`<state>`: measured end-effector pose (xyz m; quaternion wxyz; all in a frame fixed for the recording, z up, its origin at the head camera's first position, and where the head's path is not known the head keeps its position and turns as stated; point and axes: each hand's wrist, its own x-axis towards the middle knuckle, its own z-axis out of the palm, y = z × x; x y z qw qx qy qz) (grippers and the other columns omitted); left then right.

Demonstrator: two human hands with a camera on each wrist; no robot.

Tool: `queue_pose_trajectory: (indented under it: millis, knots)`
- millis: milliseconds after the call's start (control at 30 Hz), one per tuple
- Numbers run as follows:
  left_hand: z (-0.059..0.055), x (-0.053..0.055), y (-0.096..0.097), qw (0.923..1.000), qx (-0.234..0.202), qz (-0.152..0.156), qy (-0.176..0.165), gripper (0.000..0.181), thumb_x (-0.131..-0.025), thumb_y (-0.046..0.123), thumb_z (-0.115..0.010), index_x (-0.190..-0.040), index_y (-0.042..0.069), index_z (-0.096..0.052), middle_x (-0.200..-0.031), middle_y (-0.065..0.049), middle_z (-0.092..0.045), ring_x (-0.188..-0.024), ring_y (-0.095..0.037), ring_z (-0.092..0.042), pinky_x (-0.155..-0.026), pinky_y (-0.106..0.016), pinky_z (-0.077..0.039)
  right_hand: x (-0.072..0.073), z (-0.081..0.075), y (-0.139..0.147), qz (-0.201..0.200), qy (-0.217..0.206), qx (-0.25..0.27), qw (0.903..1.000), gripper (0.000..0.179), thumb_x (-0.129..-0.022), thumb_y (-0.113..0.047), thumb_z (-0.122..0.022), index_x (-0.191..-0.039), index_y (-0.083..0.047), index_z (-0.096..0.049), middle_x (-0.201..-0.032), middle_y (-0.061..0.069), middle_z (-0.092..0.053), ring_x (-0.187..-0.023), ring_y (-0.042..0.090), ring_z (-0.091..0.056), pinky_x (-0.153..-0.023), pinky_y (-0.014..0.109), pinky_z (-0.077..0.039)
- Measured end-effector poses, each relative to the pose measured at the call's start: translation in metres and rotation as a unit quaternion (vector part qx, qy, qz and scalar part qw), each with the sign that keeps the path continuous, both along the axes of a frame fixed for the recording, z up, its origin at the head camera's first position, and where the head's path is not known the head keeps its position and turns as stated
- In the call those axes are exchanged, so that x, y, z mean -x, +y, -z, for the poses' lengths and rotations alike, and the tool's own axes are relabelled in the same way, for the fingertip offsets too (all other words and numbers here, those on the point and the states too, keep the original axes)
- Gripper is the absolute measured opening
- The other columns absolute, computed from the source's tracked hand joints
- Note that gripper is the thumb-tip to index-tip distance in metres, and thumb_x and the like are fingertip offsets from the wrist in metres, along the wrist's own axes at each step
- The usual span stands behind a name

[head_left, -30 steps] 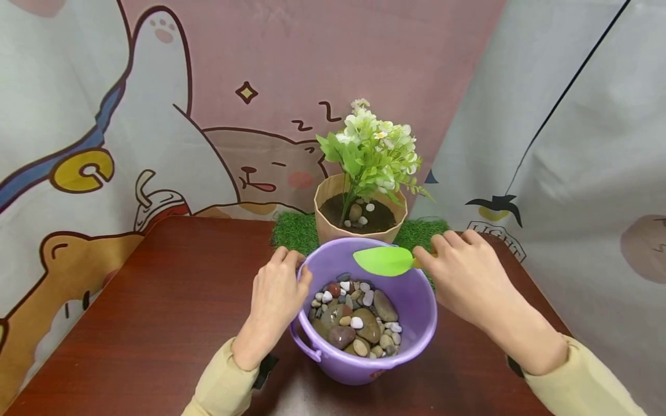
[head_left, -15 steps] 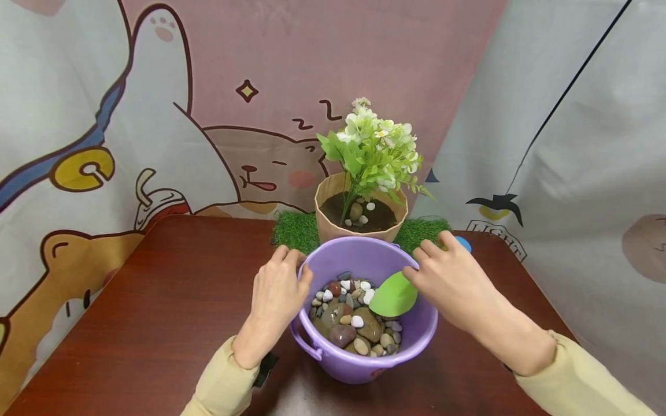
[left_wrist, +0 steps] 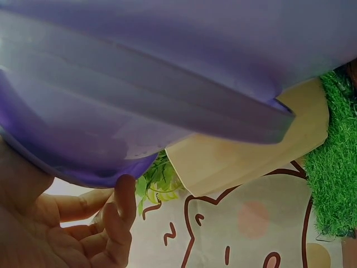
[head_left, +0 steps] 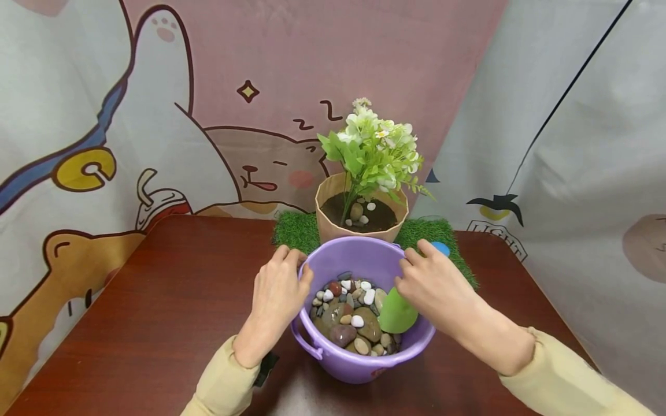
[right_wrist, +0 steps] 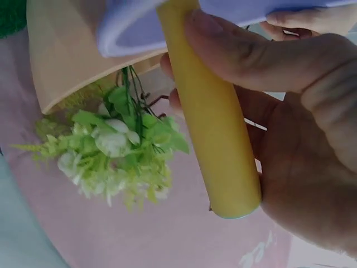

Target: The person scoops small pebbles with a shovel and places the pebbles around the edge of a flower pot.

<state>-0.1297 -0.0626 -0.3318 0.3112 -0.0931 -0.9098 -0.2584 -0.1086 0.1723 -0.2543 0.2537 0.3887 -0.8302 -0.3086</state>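
My left hand (head_left: 276, 294) grips the left rim of a purple bucket (head_left: 351, 371), thumb on the inner side and fingers outside. Wet pebbles (head_left: 341, 335) in white, grey, brown and reddish tones cover the bucket's bottom. Over the right rim, my right hand (head_left: 434, 283) holds a toy trowel (head_left: 399, 313), its green blade tipped down inside the bucket against the right-hand stones. In the right wrist view the thumb and fingers close round its yellow handle (right_wrist: 215, 128). The handle's blue end shows behind the hand in the head view. The blade's tip is partly among the stones.
Right behind the bucket stands a beige pot (head_left: 359, 234) with soil, a few stones and white-flowered greenery (head_left: 377, 147). It sits on artificial grass (head_left: 296, 228). The brown table (head_left: 171, 312) meets a cartoon-printed cloth (head_left: 291, 58) at the back.
My right hand has lowered the trowel from above the rim into the bucket, turning its blade downward, and moved toward me and slightly left. The left hand has stayed on the rim.
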Motion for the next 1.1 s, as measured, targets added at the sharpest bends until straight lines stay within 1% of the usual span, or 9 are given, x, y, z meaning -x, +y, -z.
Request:
queue_pose_trajectory:
  millis: [100,333,500,667,767,867,1000,1100]
  knots:
    - [0.000,0.000,0.000,1.0000,-0.001,0.001,-0.003,0.012,-0.079,0.012,-0.066,-0.085,0.003,-0.070,-0.079,-0.008,-0.061,-0.058,-0.031,-0.062,-0.051,-0.040,-0.049,0.003,0.003,0.002,0.006,-0.007,-0.001,1.0000,0.018,-0.060,-0.012,-0.079,-0.061,-0.014,-0.061,-0.064,0.004,-0.057,-0.065,0.022,-0.047,-0.066,0.033,-0.032]
    - [0.001,0.000,0.000,1.0000,-0.002,0.001,-0.001,0.012,-0.079,0.012,-0.066,-0.085,0.003,-0.070,-0.079,-0.009,-0.061,-0.058,-0.031,-0.062,-0.052,-0.041,-0.049,0.010,0.008,0.010,0.013,-0.007,0.005,0.9999,0.024,-0.062,-0.011,-0.078,-0.060,-0.013,-0.054,-0.062,0.006,-0.055,-0.064,0.025,-0.045,-0.067,0.036,-0.032]
    - [0.001,0.001,0.000,1.0000,-0.003,0.002,0.000,0.012,-0.079,0.012,-0.066,-0.085,0.003,-0.070,-0.079,-0.009,-0.061,-0.058,-0.030,-0.062,-0.052,-0.040,-0.049,0.014,0.008,0.013,0.007,-0.010,0.011,0.9999,0.026,-0.061,-0.011,-0.078,-0.059,-0.014,-0.051,-0.060,0.007,-0.054,-0.061,0.025,-0.045,-0.065,0.035,-0.031]
    - [0.001,0.001,-0.001,1.0000,-0.003,0.001,0.000,0.011,-0.079,0.012,-0.066,-0.085,0.003,-0.070,-0.078,-0.008,-0.061,-0.058,-0.030,-0.062,-0.051,-0.040,-0.049,0.019,0.009,0.014,-0.007,-0.014,0.011,0.9998,0.024,-0.060,-0.013,-0.078,-0.062,-0.015,-0.054,-0.061,0.006,-0.055,-0.063,0.025,-0.046,-0.066,0.035,-0.031]
    - [0.001,0.001,-0.001,1.0000,-0.004,-0.001,-0.001,0.011,-0.079,0.012,-0.066,-0.085,0.003,-0.070,-0.078,-0.008,-0.061,-0.058,-0.031,-0.062,-0.051,-0.040,-0.049,0.023,0.011,0.016,-0.017,-0.023,0.008,0.9996,0.022,-0.062,-0.014,-0.078,-0.064,-0.016,-0.056,-0.062,0.005,-0.055,-0.064,0.024,-0.047,-0.066,0.034,-0.030]
    - [0.001,0.001,-0.001,1.0000,-0.004,0.000,-0.002,0.012,-0.079,0.012,-0.066,-0.085,0.003,-0.070,-0.079,-0.008,-0.061,-0.058,-0.031,-0.062,-0.051,-0.040,-0.048,0.026,0.012,0.018,-0.023,-0.035,0.011,0.9990,0.022,-0.064,-0.021,-0.079,-0.067,-0.017,-0.057,-0.064,0.003,-0.057,-0.065,0.024,-0.048,-0.067,0.034,-0.030]
    - [0.001,0.001,-0.001,1.0000,-0.004,0.001,-0.002,0.012,-0.079,0.012,-0.066,-0.085,0.003,-0.070,-0.079,-0.008,-0.061,-0.058,-0.031,-0.062,-0.051,-0.040,-0.049,0.031,0.014,0.021,-0.028,-0.059,0.033,0.9973,0.025,-0.064,-0.031,-0.080,-0.072,-0.020,-0.060,-0.069,0.001,-0.061,-0.067,0.022,-0.050,-0.067,0.033,-0.032]
    - [0.001,0.001,-0.001,1.0000,-0.005,0.002,-0.003,0.012,-0.079,0.012,-0.066,-0.085,0.003,-0.070,-0.078,-0.008,-0.061,-0.058,-0.031,-0.062,-0.051,-0.040,-0.049,0.034,0.018,0.022,-0.032,-0.083,0.051,0.9947,0.026,-0.063,-0.031,-0.081,-0.075,-0.021,-0.059,-0.070,-0.001,-0.060,-0.068,0.021,-0.051,-0.067,0.033,-0.032]
